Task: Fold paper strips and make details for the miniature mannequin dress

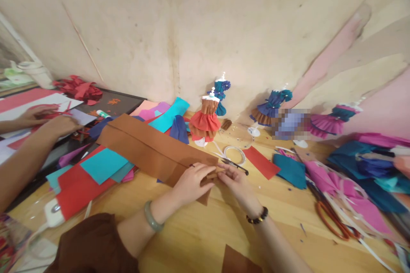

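Observation:
My left hand point(194, 183) and my right hand point(235, 183) meet over the table, thumbs and fingers pinching a small folded piece of brown fabric point(212, 175). My fingers cover part of it. A brown flap point(204, 198) shows below my left hand; I cannot tell whether it belongs to the same piece. Just behind my left hand lies a long folded length of brown fabric point(150, 145). Beyond my right hand are small black-handled scissors point(242, 169) and a roll of clear tape point(234, 153).
Miniature dress forms point(205, 121) in ruffled dresses stand by the wall. Red fabric point(83, 190) and turquoise fabric point(104, 165) lie left, near a white power strip point(54, 213). Orange-handled scissors point(333, 222) lie right. At far left, another person's hands point(60, 128) handle red material.

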A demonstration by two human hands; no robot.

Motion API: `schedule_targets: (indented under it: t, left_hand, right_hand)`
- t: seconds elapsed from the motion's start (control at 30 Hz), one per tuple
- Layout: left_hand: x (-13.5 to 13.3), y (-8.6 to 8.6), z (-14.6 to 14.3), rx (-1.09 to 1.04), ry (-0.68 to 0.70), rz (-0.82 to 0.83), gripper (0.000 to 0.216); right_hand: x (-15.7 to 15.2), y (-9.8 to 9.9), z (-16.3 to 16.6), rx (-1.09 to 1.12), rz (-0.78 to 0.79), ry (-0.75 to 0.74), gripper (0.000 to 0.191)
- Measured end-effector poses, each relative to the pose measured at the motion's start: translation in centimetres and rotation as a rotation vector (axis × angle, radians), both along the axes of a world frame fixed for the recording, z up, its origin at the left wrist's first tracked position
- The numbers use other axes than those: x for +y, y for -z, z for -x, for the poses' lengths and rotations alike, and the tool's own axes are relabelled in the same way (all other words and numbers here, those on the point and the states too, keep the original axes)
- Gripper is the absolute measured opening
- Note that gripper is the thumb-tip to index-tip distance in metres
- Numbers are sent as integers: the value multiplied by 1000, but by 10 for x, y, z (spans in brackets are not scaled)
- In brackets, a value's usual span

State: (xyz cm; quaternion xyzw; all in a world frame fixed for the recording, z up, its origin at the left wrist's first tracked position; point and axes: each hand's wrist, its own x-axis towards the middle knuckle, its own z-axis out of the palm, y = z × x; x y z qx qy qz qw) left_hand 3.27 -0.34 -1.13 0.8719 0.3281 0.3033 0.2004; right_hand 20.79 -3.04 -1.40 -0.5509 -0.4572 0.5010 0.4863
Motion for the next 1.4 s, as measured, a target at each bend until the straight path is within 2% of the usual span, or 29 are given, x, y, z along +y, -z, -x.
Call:
schedule_targets:
  t: [0.2, 0.33, 0.47, 0.57, 0.7, 0.83, 0.97, 1.13, 1.4]
  left_hand:
    - [-2, -3, -1, 46, 18, -45, 14]
    - [-1, -2, 0, 19, 30, -43, 15]
    - [1, -2, 0, -62, 8, 10, 16]
    - [3, -3, 1, -137, -30, 93, 15]
    - [5, -4, 2, -177, -59, 202, 15]
    - [4, -5, 2, -194, -47, 206, 14]
    - [2, -6, 1, -185, 1, 156, 15]
    - [1, -8, 0, -148, 18, 91, 14]
    - [5, -1, 0, -138, 5, 143, 13]
  right_hand:
    - [-1, 1, 4, 163, 109, -56, 48]
    - [-2, 4, 5, 232, 138, -53, 49]
    - [-2, 3, 3, 205, 148, -62, 47]
    - [-2, -1, -1, 89, 137, -48, 47]
    - [-4, -4, -7, -172, -83, -67, 47]
    - [-5, -5, -6, -455, -261, -146, 47]
    - [-7, -10, -1, -641, -419, -234, 23]
    - [-9, -18, -1, -749, -395, -238, 16]
    - [-9, -13, -4, -689, -365, -257, 17]
